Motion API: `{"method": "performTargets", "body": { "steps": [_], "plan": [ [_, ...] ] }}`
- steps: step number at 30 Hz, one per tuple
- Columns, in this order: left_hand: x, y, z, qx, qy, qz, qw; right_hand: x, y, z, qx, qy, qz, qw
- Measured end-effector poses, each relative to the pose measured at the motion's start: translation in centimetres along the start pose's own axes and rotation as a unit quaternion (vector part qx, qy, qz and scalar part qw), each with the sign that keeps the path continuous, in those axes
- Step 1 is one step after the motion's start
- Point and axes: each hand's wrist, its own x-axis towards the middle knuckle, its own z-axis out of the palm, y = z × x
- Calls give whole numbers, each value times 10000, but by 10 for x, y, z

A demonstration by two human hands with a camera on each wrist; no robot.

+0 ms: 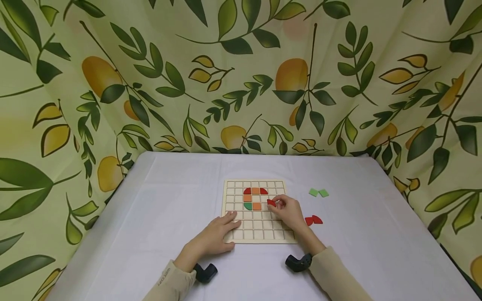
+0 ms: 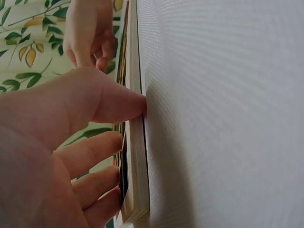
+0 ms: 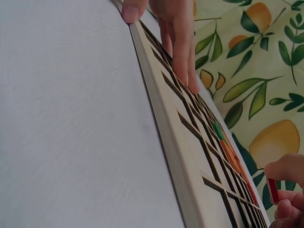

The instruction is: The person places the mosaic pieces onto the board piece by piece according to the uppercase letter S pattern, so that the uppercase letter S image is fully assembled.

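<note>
A pale wooden grid board (image 1: 256, 234) lies on the table. My left hand (image 1: 215, 235) rests on its near left corner, fingers spread over the cells and thumb against the front edge. Between thumb and fingers, my right hand (image 1: 290, 212) pinches a red quarter-circle tile (image 1: 271, 203) over the board's right part. That tile also shows edge-on in the right wrist view (image 3: 273, 191). Set in the upper cells are two red rounded tiles (image 1: 263, 191), several orange square tiles (image 1: 256, 206) and a green quarter-circle tile (image 1: 247, 205).
To the right of the board lie two light green square tiles (image 1: 323, 192). Nearer, beside the right forearm, are two red rounded tiles (image 1: 317, 219). A black curved device (image 1: 206, 274) sits at the left wrist, another (image 1: 298, 263) at the right. Patterned curtain (image 1: 241, 83) surrounds the white-covered table (image 1: 169, 179).
</note>
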Motion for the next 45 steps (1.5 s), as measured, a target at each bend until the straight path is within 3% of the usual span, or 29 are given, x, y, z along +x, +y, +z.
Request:
{"method": "performTargets", "body": {
  "steps": [17,27,35,45],
  "plan": [
    [1,-3,-1,47,36,85,9999,3,-3,15,-280,-200,33,9994],
    [5,-2,-3,570,265,157,9979,4,-4,18,-673,-221,258,9972],
    [6,-4,-4,343,211,-104,9991,4,-4,20,-764,-203,324,9963],
    [7,-3,-13,106,-14,-19,9999,3,-5,18,-728,-226,390,9963]
  ]
}}
